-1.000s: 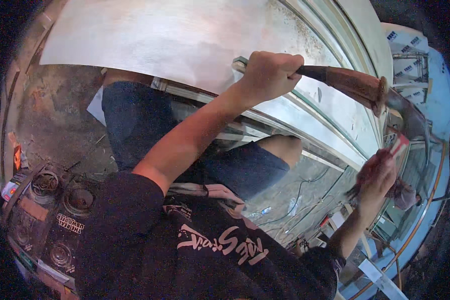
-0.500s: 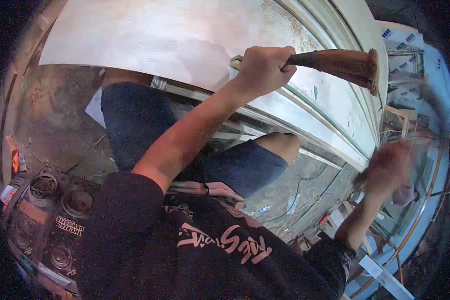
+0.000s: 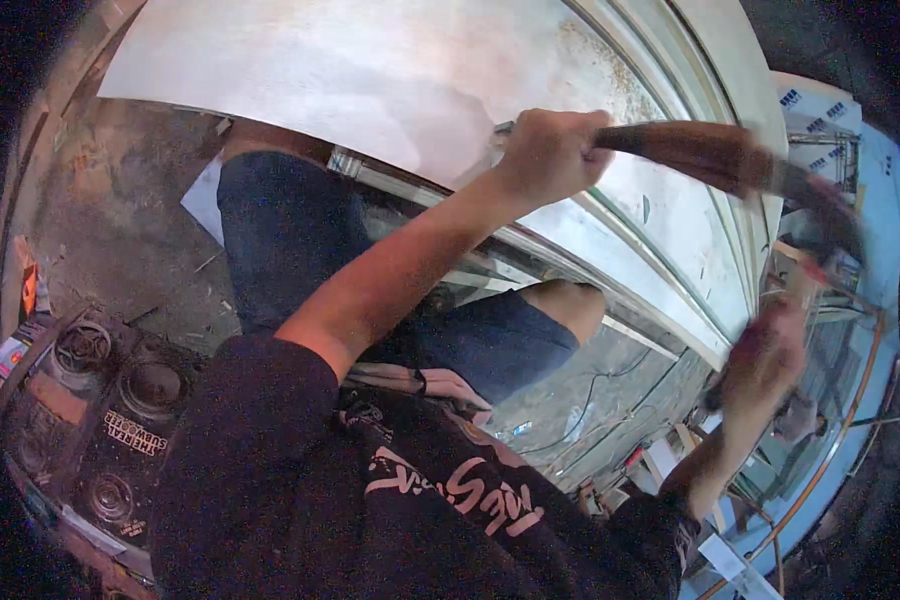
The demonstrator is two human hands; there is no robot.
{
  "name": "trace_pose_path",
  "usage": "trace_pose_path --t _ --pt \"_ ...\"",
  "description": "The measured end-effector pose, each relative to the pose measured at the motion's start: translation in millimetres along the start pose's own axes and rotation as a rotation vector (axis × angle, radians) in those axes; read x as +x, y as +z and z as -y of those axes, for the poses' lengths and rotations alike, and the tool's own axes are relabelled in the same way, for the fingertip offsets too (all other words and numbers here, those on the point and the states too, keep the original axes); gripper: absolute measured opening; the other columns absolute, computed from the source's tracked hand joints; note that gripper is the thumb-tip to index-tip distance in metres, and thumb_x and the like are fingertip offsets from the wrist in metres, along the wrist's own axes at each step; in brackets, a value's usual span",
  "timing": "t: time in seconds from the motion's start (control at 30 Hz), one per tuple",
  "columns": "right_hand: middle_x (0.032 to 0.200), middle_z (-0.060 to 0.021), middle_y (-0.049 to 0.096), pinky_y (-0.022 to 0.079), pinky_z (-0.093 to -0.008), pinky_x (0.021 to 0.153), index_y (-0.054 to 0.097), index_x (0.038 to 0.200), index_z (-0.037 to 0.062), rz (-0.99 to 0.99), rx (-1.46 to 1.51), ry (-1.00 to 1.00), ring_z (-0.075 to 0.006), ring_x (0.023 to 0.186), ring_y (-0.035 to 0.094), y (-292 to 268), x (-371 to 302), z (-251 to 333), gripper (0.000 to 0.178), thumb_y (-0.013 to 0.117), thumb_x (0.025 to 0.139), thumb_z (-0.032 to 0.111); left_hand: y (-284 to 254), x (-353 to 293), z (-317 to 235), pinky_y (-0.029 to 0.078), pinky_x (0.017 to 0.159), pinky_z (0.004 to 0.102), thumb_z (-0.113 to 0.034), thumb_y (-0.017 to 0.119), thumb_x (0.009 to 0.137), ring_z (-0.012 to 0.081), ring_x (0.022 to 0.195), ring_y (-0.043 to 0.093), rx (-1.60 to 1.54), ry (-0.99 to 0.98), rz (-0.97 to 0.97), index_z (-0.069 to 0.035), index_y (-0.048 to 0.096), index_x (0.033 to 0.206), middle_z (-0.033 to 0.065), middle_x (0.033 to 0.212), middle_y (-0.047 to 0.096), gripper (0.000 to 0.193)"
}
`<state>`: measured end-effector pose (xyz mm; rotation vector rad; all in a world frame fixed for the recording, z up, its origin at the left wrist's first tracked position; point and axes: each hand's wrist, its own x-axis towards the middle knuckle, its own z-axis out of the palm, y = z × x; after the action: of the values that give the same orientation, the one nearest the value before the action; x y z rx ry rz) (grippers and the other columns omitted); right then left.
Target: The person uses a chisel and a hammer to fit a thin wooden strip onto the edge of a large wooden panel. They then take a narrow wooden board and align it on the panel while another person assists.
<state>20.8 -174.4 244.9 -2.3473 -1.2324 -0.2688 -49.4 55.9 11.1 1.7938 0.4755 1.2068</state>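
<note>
1. Gripping the tool (image 3: 690,155), the left hand (image 3: 555,155) was balled into a tight fist. The brown handle poked out to the right over the panel (image 3: 300,75); whatever was at the other end was mostly hidden by the fist, so can't say what kind of tool.
2. Right hand (image 3: 770,350) was lower and further right, curled around the reddish grip of a hammer (image 3: 818,200). Pretty blurry, so I couldn't make out the separate fingers.
3. Hammer head was a dark smear right by the tool's far end. Touching or just beside it? Couldn't tell.
4. The panel was white and sat in front of the person, its near edge over the left knee. Pale strips (image 3: 660,255) ran off below the left hand.
5. Around all that: dusty black speakers (image 3: 135,385) lower left, cables (image 3: 595,380) on the floor, blue sheeting (image 3: 885,190) off right.
</note>
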Motion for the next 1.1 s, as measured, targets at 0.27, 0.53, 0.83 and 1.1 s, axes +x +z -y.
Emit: trace_pose_path --t 0.27,0.53,0.83,1.1 --pt "0.065 0.0048 0.044 0.029 -0.0197 0.042 0.056 0.098 0.0131 -0.222 0.478 0.328 -0.0039 0.049 0.037 -32 28 45 0.043 0.054 0.097 0.056 -4 -4 1 0.049 0.051 0.0409 -0.016 0.071 0.074 0.0330 0.056 0.063 -0.018 -0.036 0.024 -0.011 0.055 0.075 0.0098 0.061 0.058 0.017" --pt "0.058 0.0035 0.046 0.032 -0.0240 0.040 0.055 0.091 0.0127 -0.007 0.454 0.780 -0.0072 0.046 0.041 38 -5 -6 0.037 0.050 0.101 0.048 4 2 4 0.050 0.053 0.0419 -0.016 0.068 0.078 0.0345 0.056 0.063 -0.070 -0.077 -0.008 -0.008 0.059 0.078 0.0148 0.061 0.059 0.012" --pt "0.057 0.0016 0.049 0.034 -0.0236 0.043 0.062 0.073 0.0053 0.437 0.386 0.653 -0.0068 0.045 0.043 136 37 -140 0.048 0.056 0.098 0.045 9 6 2 0.046 0.050 0.0298 -0.009 0.067 0.078 0.0187 0.045 0.050 -0.053 0.039 -0.104 -0.005 0.054 0.072 0.0087 0.053 0.050 0.015" --pt "0.100 -0.0136 0.068 0.052 -0.0452 0.078 0.070 0.112 0.0161 0.058 -0.271 -0.017 -0.0342 0.091 0.065 160 31 -128 0.047 0.076 0.078 0.049 6 4 -3 0.038 0.049 0.0271 -0.009 0.071 0.082 0.0095 0.051 0.041 -0.005 -0.024 -0.111 -0.005 0.048 0.065 0.0005 0.055 0.045 0.030"
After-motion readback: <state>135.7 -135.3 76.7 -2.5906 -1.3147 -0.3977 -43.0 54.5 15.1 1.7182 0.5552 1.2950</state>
